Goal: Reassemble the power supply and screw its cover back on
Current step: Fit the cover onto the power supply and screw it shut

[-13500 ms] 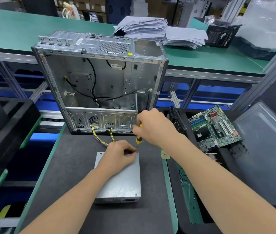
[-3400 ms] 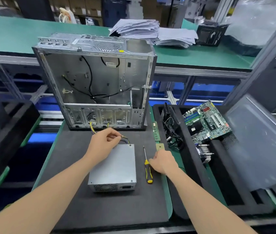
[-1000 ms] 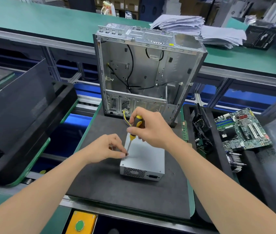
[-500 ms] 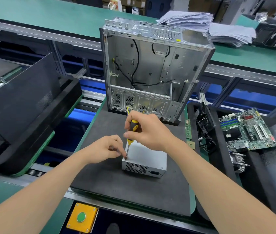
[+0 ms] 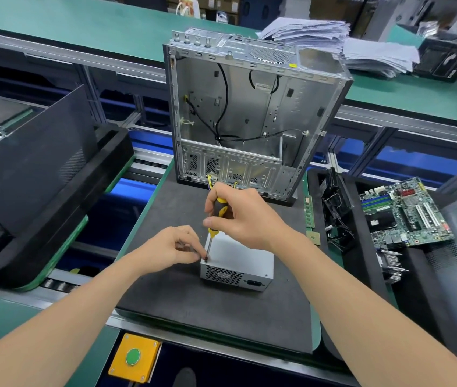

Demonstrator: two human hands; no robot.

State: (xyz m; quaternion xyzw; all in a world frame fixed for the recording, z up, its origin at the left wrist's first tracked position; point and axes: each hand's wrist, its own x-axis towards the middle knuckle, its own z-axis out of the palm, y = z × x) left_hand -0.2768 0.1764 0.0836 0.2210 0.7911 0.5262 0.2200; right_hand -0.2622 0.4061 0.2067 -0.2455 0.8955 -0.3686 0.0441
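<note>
- Your right hand [image 5: 244, 216] is wrapped around the yellow-and-black handle of the screwdriver [image 5: 219, 210], which stands nearly upright with the handle tipped a little away from you.
- Your left hand [image 5: 171, 250] sits just below and left of that grip, thumb and forefinger pinched at the blade's tip. Whether a screw sits between them cannot be seen.
- The tip rests on the near left corner of the power supply [image 5: 244, 258], right at the cover's edge. The box lies flat on the black mat [image 5: 221, 308], its vent grille facing you.
- Left of the grip and toward you, the mat is bare up to its green rim.
- Just beyond your right hand stands the open computer case [image 5: 249, 113], with yellow wires [image 5: 210, 182] showing between it and your knuckles.
- To the right of the grip, a memory stick [image 5: 309, 210] and a small chip [image 5: 313, 236] lie on the rim. Past them a motherboard [image 5: 406, 213] lies in a black tray.
- Well apart to the left sits a large black tray [image 5: 40, 174], and below your left forearm is a yellow box [image 5: 133, 357] with a green button.
</note>
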